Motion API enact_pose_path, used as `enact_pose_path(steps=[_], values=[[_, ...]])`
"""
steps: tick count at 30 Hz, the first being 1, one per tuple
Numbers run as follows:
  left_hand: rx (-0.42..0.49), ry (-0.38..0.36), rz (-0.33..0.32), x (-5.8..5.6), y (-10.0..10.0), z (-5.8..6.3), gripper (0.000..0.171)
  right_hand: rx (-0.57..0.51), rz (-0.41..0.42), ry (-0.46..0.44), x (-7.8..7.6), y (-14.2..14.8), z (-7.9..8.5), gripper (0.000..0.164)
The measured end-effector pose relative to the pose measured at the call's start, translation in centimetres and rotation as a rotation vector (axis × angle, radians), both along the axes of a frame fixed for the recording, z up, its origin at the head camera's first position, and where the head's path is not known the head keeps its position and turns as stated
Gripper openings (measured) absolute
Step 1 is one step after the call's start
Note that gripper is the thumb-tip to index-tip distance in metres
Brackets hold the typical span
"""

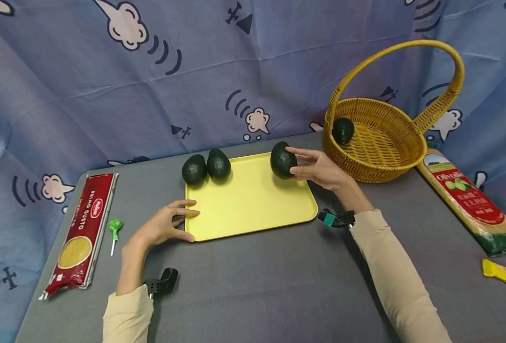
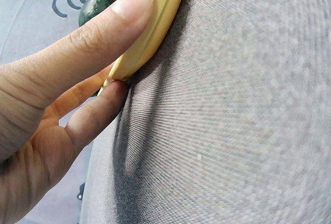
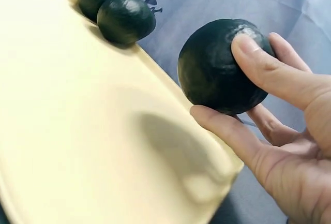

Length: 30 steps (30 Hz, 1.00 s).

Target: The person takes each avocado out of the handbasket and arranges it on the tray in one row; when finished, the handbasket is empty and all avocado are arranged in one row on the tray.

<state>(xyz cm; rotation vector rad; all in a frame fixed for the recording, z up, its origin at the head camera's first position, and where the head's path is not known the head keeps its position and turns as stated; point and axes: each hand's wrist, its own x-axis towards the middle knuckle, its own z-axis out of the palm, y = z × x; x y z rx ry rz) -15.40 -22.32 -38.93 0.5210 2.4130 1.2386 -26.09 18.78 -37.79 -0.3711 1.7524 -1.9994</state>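
My right hand (image 1: 321, 169) holds a dark green avocado (image 1: 282, 161) between thumb and fingers, over the right end of a yellow tray (image 1: 253, 205). In the right wrist view the held avocado (image 3: 222, 66) is raised off the tray, its shadow falling on the surface below. My left hand (image 1: 167, 224) grips the tray's near left corner, thumb along the outer side (image 2: 150, 32) and fingers at the rim. Two more avocados, one at the left (image 1: 194, 170) and one beside it (image 1: 219, 165), lie together at the tray's far left corner.
A yellow wicker basket (image 1: 375, 174) with a tall handle stands at the back right, an avocado (image 1: 343, 131) inside. Beside it lies a red-and-green pasta bag (image 1: 471, 200), with a yellow wrapped candy (image 1: 503, 274) nearer. On the left are a red pasta pack (image 1: 83, 228) and a green lollipop (image 1: 115, 226).
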Motion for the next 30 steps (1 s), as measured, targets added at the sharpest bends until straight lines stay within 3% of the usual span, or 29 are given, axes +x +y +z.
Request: enact_pose_path(steps=[9, 30], values=[[0.007, 0.001, -0.008, -0.1, 0.0, 0.0, 0.061, 0.031, -0.013, -0.061, -1.5, -1.1, -1.0, 0.062], [-0.015, 0.01, -0.01, -0.2, -0.2, -0.1, 0.061, 0.056, -0.041, -0.07, -3.1, -3.8, -1.2, 0.061]])
